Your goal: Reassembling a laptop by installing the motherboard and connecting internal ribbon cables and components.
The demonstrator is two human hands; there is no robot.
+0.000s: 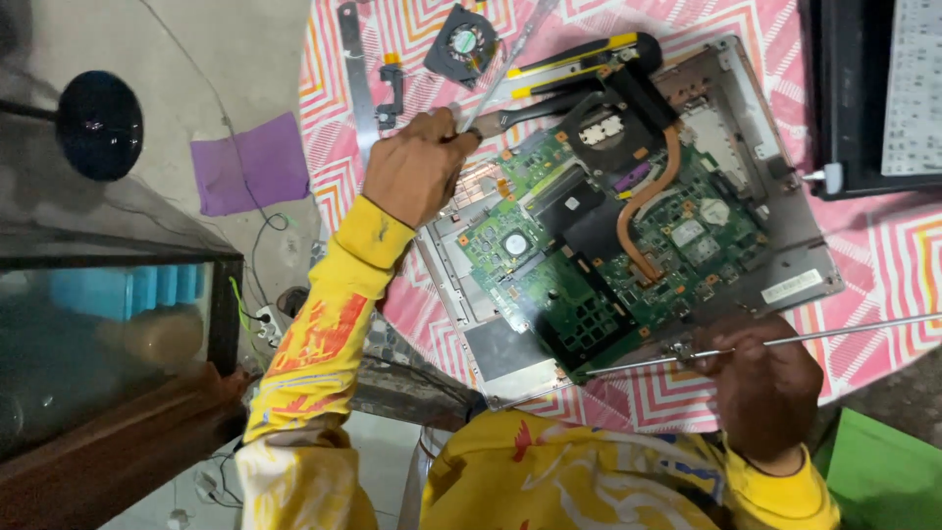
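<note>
- The left hand (417, 167), in the upper middle of the frame, has its fingers clenched round a slim silver tool (496, 83) whose shaft runs up and to the right
- That hand rests at the upper left corner of the green circuit board (599, 260), which lies in the centre of the frame inside a grey laptop shell (785, 245)
- The right hand (760, 383), at the lower right, grasps a long thin metal rod (844, 334) that lies nearly level, its near end by the board's lower edge
- A copper heat pipe (643, 201) curves across the board
- The shell sits on a desk covered with a pink zigzag cloth (903, 265)
- A small black fan (461, 41) and a yellow-and-black knife (579, 61) lie on the cloth at the top of the frame
</note>
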